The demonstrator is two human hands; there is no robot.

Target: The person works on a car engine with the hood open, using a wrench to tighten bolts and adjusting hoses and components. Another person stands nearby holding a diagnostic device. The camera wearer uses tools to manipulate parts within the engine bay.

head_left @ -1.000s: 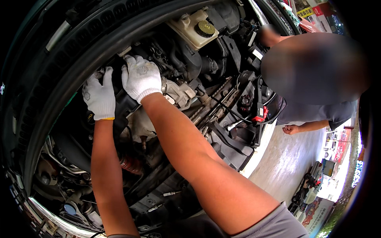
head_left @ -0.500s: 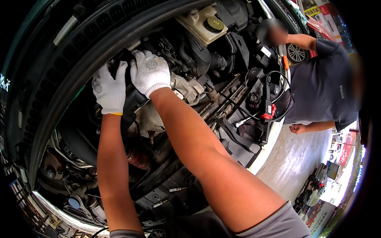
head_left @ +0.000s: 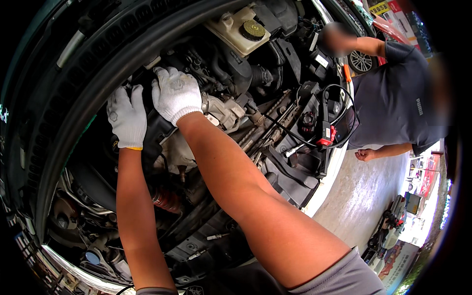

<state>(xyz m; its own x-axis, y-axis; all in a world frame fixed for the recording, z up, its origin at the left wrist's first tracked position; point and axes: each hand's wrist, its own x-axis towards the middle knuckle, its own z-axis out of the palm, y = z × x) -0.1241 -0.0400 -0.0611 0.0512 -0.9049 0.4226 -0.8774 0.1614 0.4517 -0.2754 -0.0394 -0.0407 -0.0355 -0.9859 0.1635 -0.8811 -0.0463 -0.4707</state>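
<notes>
Both hands wear white knit gloves and reach deep into a car's engine bay, close under the black rubber-edged rim (head_left: 98, 91). My left hand (head_left: 127, 117) is beside a black engine cover (head_left: 158, 129), its thumb held apart from its fingers; no object shows in it. Just to the right, my right hand (head_left: 177, 94) curls its fingers down over parts at the back of the engine. Its fingertips are hidden, so what they grip cannot be made out. Black hoses (head_left: 216, 69) and a grey metal housing (head_left: 226, 110) lie right of that hand.
A cream fluid reservoir (head_left: 238, 32) with a dark cap sits at the far side. At right, a black-and-red handheld device (head_left: 325, 132) with a looped cable rests near the white car edge (head_left: 330, 184). A person (head_left: 393, 98) in dark clothing stands beside it.
The engine bay has shifted slightly left in the view. My left thumb has come a little nearer its fingers. My right hand stays over the same parts.
</notes>
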